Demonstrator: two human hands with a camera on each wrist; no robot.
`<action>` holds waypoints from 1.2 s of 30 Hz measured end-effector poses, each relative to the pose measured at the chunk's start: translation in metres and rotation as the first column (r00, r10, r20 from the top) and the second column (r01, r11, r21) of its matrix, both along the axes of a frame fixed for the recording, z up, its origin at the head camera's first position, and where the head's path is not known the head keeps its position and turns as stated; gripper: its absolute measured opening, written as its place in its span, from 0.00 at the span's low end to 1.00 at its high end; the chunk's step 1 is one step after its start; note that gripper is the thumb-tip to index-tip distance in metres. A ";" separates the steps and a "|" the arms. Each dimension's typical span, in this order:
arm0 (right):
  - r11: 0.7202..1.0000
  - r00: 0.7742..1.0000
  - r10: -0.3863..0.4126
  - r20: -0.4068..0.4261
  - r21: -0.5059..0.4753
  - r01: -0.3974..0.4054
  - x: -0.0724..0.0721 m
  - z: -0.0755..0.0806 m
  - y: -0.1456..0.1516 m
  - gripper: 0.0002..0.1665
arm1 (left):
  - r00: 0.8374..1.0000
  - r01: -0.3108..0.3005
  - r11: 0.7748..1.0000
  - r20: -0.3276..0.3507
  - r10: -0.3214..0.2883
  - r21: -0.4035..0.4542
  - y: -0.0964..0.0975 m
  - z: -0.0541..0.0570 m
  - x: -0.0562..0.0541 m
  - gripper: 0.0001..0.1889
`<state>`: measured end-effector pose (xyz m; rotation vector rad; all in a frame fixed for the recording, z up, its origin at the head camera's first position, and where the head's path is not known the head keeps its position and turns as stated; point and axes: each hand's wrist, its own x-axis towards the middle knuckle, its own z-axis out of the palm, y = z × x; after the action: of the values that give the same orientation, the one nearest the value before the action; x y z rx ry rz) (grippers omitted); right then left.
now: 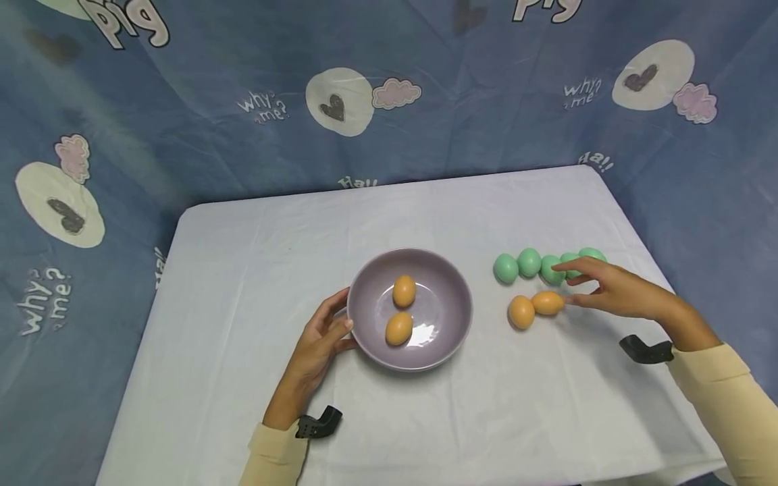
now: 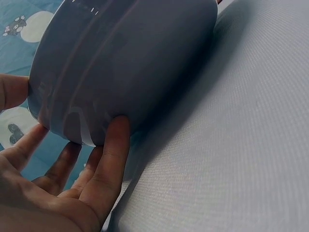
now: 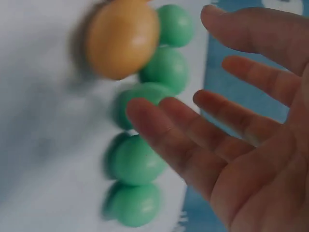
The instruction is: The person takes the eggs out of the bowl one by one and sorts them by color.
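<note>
A purple-grey bowl sits on the white-covered table with two orange eggs, one behind the other. My left hand holds the bowl's left side, its fingertips against the outer wall. Two more orange eggs lie right of the bowl, a left one and a right one that touch. Spread and slightly bent, the fingers of my right hand hover beside the right orange egg, holding nothing. Behind lies a row of several green eggs, partly covered by that hand.
The white cloth covers the table, whose far edge meets a blue printed curtain. Each wrist carries a black camera mount, the left one near the front and the right one above the cloth.
</note>
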<state>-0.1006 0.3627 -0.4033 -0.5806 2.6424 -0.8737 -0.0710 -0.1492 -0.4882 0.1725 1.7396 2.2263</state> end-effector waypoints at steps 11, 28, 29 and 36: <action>0.938 0.963 0.251 -0.094 -0.224 -0.266 -0.024 0.033 -0.072 0.26 | 1.000 -0.001 1.000 0.021 0.001 0.008 0.003 0.003 -0.002 0.32; 0.832 0.849 0.527 0.032 -0.221 -0.508 -0.056 0.041 -0.172 0.23 | 0.999 -0.005 1.000 0.037 0.004 0.012 0.003 0.002 -0.001 0.32; 0.826 0.844 0.536 0.031 -0.224 -0.517 -0.057 0.040 -0.176 0.23 | 0.999 -0.006 1.000 0.037 0.006 0.014 0.002 0.001 -0.001 0.32; 0.809 0.816 0.571 0.090 -0.233 -0.540 -0.063 0.033 -0.202 0.24 | 0.999 -0.021 1.000 0.036 0.020 0.023 0.000 0.000 0.002 0.32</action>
<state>-0.1641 0.1608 -0.3702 -1.2102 2.0629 -0.9399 -0.0691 -0.1488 -0.4879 0.1197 1.7054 2.2504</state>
